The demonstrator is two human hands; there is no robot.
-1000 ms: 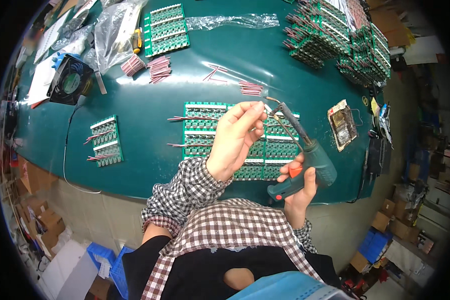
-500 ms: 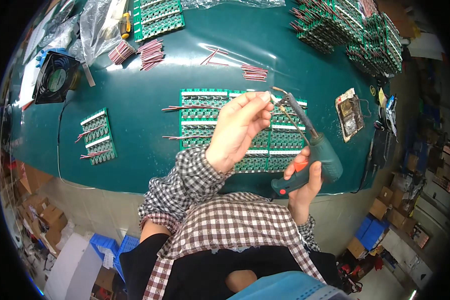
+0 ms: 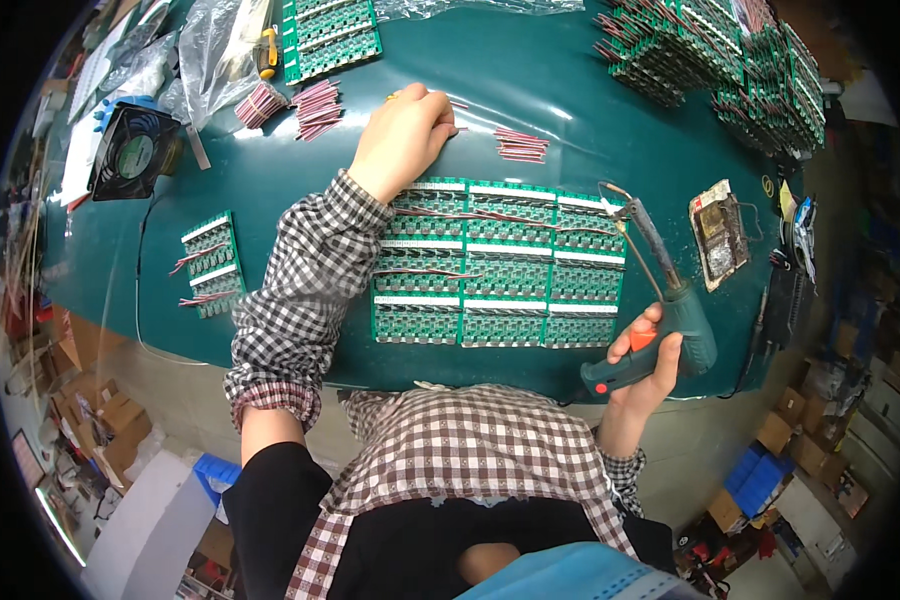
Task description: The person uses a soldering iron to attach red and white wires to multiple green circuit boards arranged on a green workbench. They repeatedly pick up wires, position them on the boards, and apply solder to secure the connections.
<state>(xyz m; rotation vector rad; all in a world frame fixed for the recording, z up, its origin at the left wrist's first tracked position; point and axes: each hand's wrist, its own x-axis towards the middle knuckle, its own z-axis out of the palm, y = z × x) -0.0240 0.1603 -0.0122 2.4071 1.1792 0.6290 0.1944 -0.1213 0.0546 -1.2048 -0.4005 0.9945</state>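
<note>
My left hand [image 3: 402, 135] reaches far across the teal table, fingers curled down on loose red-and-white wire pieces beyond the big green circuit board panel [image 3: 500, 265]. Whether it grips a wire I cannot tell. My right hand [image 3: 642, 362] holds a green soldering gun [image 3: 660, 310] with an orange trigger at the panel's right edge, its tip pointing up and away over the board's upper right corner. Several red wires lie soldered across the panel's rows.
A small green board panel [image 3: 210, 265] with wires lies at the left. Wire bundles [image 3: 315, 105] and another board [image 3: 330, 38] sit at the back, stacked boards [image 3: 710, 50] at back right, a black fan [image 3: 135, 150] at left, a solder sponge holder [image 3: 720, 232] at right.
My left hand has left the spot over the panel near the soldering tip and stretched forward to the loose wires at the back. The soldering gun stays in my right hand.
</note>
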